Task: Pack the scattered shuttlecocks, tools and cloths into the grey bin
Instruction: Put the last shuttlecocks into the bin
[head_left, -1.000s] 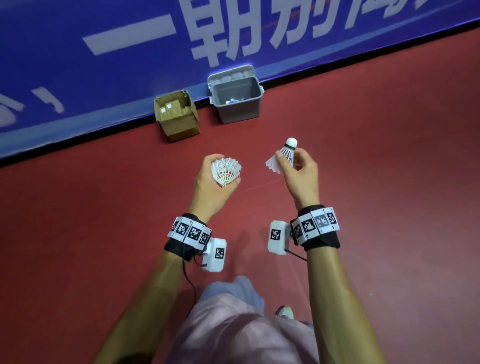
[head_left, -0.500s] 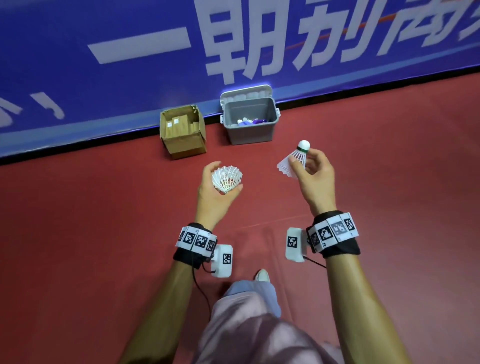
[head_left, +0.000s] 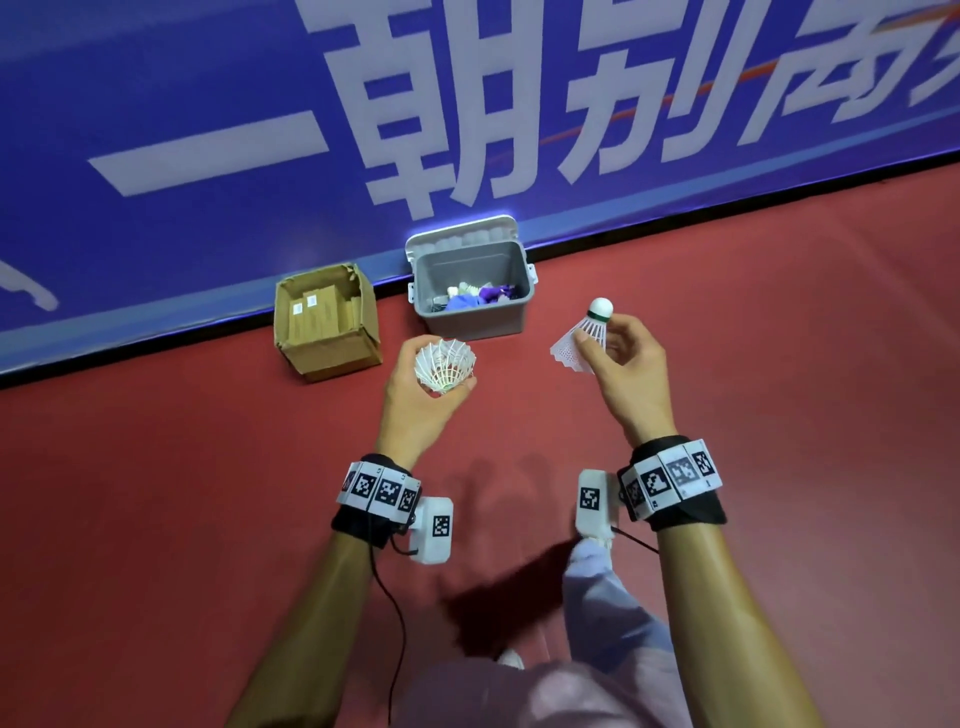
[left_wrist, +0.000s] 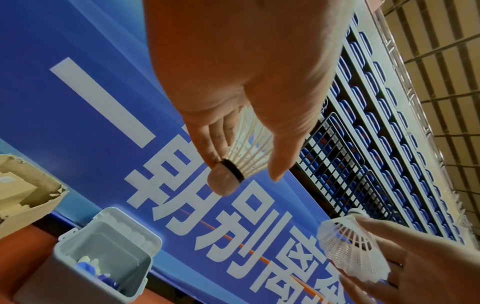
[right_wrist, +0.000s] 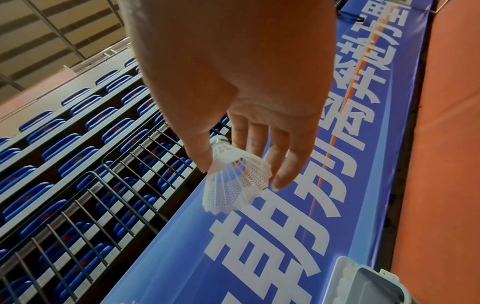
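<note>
You are holding one shuttlecock in each hand, short of the grey bin (head_left: 470, 306) that is standing open against the blue banner (head_left: 208, 104), beside the cardboard box (head_left: 324, 322). Your left hand (head_left: 421, 400) is cupping the feather shuttlecock (head_left: 445, 365) with fingers and thumb curled round it; your right hand (head_left: 628, 364) is pinching the plastic shuttlecock (head_left: 584, 338) at the narrow part of its skirt.

To finish this step well, you are probably best bringing both hands right over the bin's opening before letting go, since these are light and likely to bounce off the rim if tossed from here.

In the head view the feather one's open skirt is facing up toward you, cork (left_wrist: 224, 181) pointing down and away. The plastic one's long axis is tilting, cork up toward the banner, skirt down and to your left
</note>
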